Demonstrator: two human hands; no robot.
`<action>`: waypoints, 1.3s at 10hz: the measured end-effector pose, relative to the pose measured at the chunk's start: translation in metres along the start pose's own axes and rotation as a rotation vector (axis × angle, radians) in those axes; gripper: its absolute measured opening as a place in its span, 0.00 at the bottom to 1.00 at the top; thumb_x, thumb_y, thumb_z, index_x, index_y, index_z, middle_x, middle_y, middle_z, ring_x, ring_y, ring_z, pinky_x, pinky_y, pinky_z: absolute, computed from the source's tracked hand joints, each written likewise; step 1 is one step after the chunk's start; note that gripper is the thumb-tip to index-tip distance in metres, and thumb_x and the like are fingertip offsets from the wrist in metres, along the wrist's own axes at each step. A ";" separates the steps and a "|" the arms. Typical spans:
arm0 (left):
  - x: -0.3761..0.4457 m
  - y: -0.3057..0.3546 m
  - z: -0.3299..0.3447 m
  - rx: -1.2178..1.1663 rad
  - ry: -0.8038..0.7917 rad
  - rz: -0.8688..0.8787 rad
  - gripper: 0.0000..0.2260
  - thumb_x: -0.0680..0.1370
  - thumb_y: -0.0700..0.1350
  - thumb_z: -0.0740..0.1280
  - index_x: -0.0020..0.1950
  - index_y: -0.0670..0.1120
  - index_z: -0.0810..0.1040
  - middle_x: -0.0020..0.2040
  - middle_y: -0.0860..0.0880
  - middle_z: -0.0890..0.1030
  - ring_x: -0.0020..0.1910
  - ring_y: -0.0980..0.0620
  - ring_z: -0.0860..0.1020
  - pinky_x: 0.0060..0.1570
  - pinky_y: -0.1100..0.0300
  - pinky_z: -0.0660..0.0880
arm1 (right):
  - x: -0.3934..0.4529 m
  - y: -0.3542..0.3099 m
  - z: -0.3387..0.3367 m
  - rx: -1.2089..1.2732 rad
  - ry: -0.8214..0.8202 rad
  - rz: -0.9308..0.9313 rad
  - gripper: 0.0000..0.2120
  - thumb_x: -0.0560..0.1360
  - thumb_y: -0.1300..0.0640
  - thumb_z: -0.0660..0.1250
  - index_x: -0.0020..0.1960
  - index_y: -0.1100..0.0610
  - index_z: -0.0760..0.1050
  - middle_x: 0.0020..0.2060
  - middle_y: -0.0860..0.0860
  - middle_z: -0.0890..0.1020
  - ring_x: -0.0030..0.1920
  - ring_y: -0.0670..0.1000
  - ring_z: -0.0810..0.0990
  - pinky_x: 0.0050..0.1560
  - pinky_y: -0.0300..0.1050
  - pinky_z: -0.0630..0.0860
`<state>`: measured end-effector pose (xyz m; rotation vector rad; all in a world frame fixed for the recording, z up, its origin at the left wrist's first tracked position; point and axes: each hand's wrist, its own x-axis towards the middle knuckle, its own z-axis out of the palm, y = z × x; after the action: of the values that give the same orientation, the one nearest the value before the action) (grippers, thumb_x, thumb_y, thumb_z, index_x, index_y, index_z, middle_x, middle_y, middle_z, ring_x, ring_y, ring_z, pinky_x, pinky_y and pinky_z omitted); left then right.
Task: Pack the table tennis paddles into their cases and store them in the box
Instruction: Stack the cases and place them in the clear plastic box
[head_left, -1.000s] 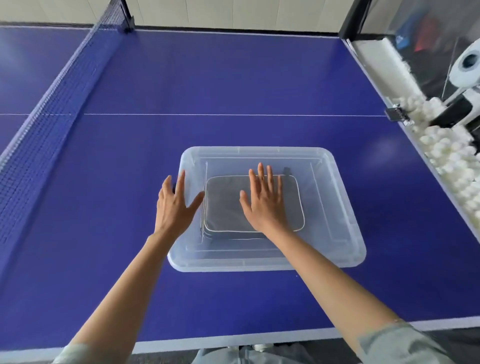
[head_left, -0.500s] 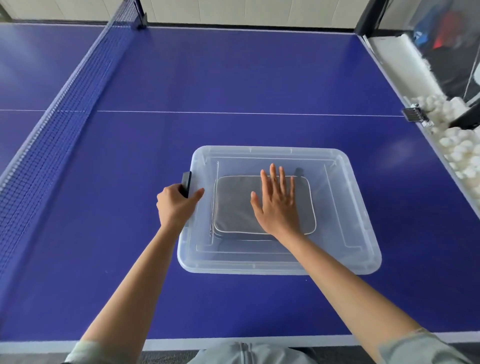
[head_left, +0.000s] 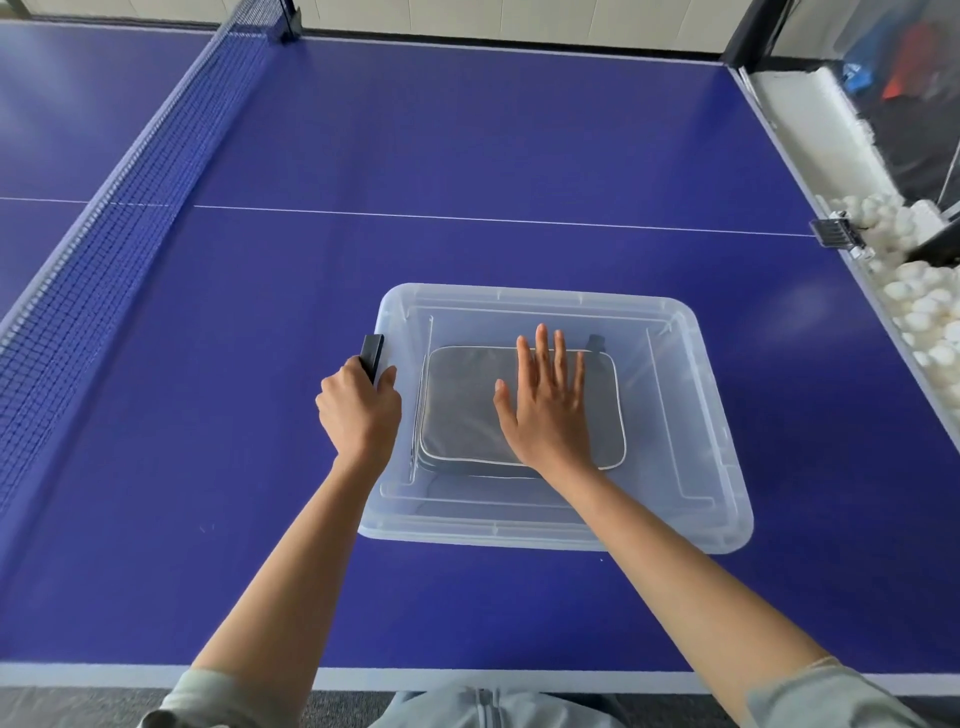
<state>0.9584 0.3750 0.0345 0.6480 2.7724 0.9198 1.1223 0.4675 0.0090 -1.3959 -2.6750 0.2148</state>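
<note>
1. Clear plastic box sits on the blue table, near the person's edge
2. Grey paddle case with white piping lies flat inside the box
3. Right hand: fingers straight, palm flat on the case
4. Left hand: fingers curled around the black handle on the box's left rim
5. White balls lie in a tray beyond the table's right edge

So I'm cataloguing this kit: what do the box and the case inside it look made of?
The box looks like translucent, glossy moulded plastic: the blue table shows through its walls. The case looks like matte grey woven fabric with pale piping along its edge; the exact textile can't be told.
</note>
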 end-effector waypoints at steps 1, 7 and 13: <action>-0.002 0.004 0.001 0.074 0.013 0.018 0.11 0.78 0.46 0.65 0.46 0.36 0.75 0.41 0.38 0.79 0.40 0.37 0.76 0.37 0.53 0.66 | 0.001 0.000 0.001 0.009 0.002 -0.003 0.30 0.80 0.44 0.45 0.77 0.57 0.46 0.77 0.57 0.44 0.77 0.57 0.40 0.76 0.59 0.41; -0.052 0.076 0.077 0.298 -0.268 0.632 0.22 0.81 0.57 0.47 0.76 0.59 0.52 0.78 0.46 0.49 0.77 0.41 0.41 0.73 0.41 0.38 | 0.003 0.055 -0.041 0.626 0.055 -0.021 0.19 0.79 0.67 0.55 0.69 0.63 0.69 0.71 0.57 0.68 0.72 0.54 0.65 0.71 0.40 0.58; -0.055 0.069 0.093 0.455 -0.220 0.648 0.31 0.72 0.70 0.30 0.74 0.63 0.38 0.78 0.47 0.38 0.75 0.40 0.34 0.71 0.36 0.36 | -0.018 0.165 -0.054 0.622 0.117 0.692 0.33 0.72 0.42 0.68 0.68 0.62 0.67 0.62 0.59 0.76 0.63 0.59 0.73 0.61 0.52 0.71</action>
<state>1.0573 0.4495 0.0019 1.6662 2.5976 0.2395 1.2747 0.5496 0.0319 -1.9171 -1.6889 0.8904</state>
